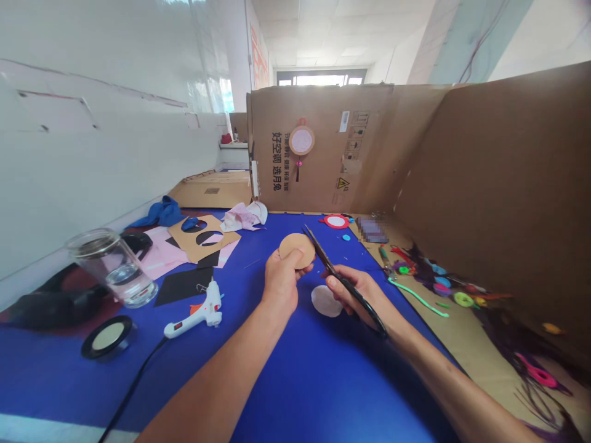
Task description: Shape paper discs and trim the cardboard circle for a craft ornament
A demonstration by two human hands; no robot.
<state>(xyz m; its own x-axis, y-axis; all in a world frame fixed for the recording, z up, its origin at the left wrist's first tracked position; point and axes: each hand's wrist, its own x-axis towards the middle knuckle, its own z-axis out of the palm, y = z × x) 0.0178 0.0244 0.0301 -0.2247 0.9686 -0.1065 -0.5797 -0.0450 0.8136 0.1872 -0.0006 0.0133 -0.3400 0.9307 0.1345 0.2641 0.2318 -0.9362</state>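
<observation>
My left hand (281,280) pinches a round tan cardboard disc (297,248) and holds it upright above the blue table cover (295,369). My right hand (357,294) grips black scissors (337,275); their blades point up and left and touch the disc's right edge. A white round piece (325,301) lies on the blue cover just below and between my hands.
A white glue gun (198,312) with a black cord, a glass jar (113,266), a black round lid (107,336), cut cardboard (203,237) and black and pink sheets lie to the left. Coloured pipe cleaners and rings (438,286) are scattered right. Cardboard walls (484,184) enclose the back and right.
</observation>
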